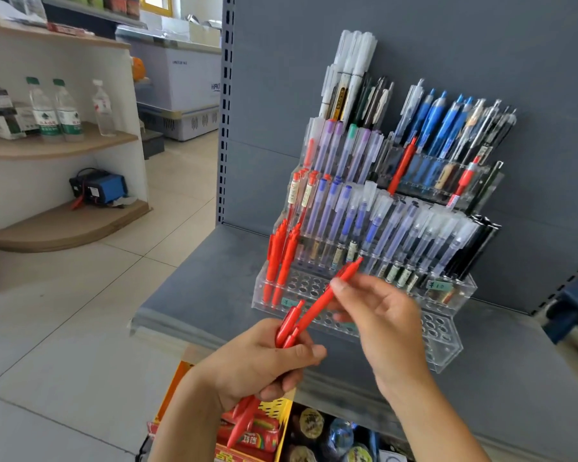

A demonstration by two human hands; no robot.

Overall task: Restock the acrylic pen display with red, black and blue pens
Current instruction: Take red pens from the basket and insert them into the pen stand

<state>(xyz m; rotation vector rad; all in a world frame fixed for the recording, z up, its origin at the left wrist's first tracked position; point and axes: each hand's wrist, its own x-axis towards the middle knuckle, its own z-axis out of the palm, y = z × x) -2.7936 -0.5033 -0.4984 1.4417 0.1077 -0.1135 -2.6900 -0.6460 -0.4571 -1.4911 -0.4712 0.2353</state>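
Shop interior, tiled floor; wooden corner shelf [57, 145] at far left carries water bottles [55, 110]; grey metal shelf [194, 291] right of it holds the acrylic pen display [447, 345]. Left hand [264, 365] low centre, fingers curled round a bunch of red pens [289, 325], tips pointing up toward the display, tails showing below the palm. Right hand [381, 315] just right of it, thumb and fingers pinching a single red pen [334, 288] drawn partly out of the bunch, its upper end near the lower tiers. In the display: two red pens [279, 261] already stand at the left end of the second-lowest tier; holes beside them are open; front tier looks empty throughout; upper tiers are stocked with capped blue, purple and clear pens; back right holds blue and black clicker pens. Judgement: red restock just begun, most red pens not yet placed; black and blue restock not visible in hand; count in bunch cannot be told.
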